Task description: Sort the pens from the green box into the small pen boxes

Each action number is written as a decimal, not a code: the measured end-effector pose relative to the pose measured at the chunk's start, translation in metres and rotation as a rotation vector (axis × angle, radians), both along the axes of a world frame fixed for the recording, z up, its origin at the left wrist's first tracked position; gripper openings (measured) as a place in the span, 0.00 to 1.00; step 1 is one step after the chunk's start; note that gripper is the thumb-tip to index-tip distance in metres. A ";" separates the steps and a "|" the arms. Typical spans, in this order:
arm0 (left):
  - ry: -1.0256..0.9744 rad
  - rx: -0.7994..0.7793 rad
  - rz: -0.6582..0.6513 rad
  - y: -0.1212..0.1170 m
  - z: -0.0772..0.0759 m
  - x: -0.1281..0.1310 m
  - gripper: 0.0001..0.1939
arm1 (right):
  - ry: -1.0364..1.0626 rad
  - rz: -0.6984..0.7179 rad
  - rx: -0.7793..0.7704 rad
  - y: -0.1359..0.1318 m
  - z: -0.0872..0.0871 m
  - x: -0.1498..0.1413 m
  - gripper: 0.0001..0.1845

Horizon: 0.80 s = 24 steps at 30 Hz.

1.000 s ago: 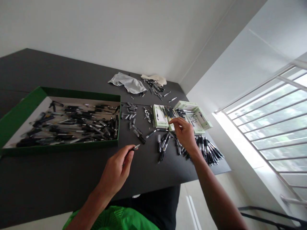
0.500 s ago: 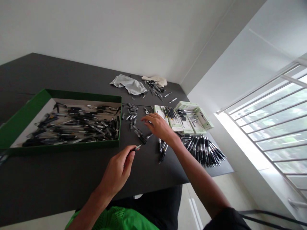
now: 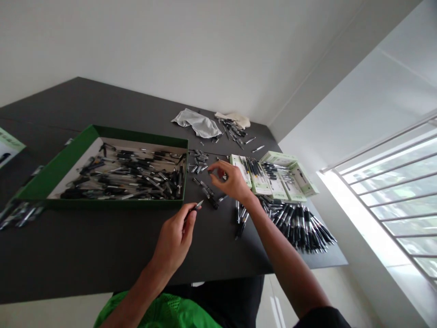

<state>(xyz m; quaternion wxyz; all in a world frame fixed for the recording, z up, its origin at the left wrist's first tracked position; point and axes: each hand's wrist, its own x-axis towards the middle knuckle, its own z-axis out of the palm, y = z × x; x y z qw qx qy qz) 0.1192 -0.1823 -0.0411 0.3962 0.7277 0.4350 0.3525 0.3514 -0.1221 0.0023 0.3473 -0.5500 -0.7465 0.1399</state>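
Observation:
My left hand (image 3: 173, 238) is closed round a dark pen (image 3: 198, 206), whose pointed tip sticks out past the thumb toward the right. Over the middle of the table, my right hand (image 3: 232, 181) has thumb and forefinger pinched together. A small dark thing seems to sit at those fingertips, too small to name. Just left of them lie loose pen caps (image 3: 198, 168), clear and dark. Below the right hand, more dark pen pieces (image 3: 208, 192) lie on the table.
A green box (image 3: 136, 205) full of pens and pen parts stands at left. Light-green trays (image 3: 287, 159) hold pens at right, beside a fanned pile of black pens (image 3: 302, 225). A grey cloth (image 3: 196, 122) and a cream cloth (image 3: 235, 119) lie at the back.
My right hand's fingers have gone from loosely spread to a pinch near the pen caps. The left hand keeps its pen. The view has shifted left, showing another tray at the far left.

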 end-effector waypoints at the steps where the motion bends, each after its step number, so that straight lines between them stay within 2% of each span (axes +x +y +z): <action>1: -0.003 -0.008 0.006 0.000 0.000 0.000 0.17 | 0.185 -0.032 -0.030 -0.011 0.002 -0.005 0.10; 4: -0.009 -0.028 -0.001 0.001 0.001 0.001 0.17 | 0.580 -0.003 -0.160 -0.042 0.004 -0.020 0.15; 7: 0.005 -0.036 -0.009 0.001 0.001 0.001 0.17 | 0.729 0.010 -0.217 -0.057 0.002 -0.031 0.17; 15: 0.017 -0.012 -0.021 0.000 0.000 0.001 0.17 | 0.740 0.013 -0.252 -0.059 -0.011 -0.038 0.12; 21: 0.016 0.007 -0.009 0.001 -0.004 0.000 0.17 | 0.835 -0.014 -0.284 -0.060 -0.011 -0.037 0.13; 24: 0.021 0.011 -0.009 0.001 -0.005 0.000 0.17 | 0.818 -0.002 -0.310 -0.062 -0.010 -0.038 0.14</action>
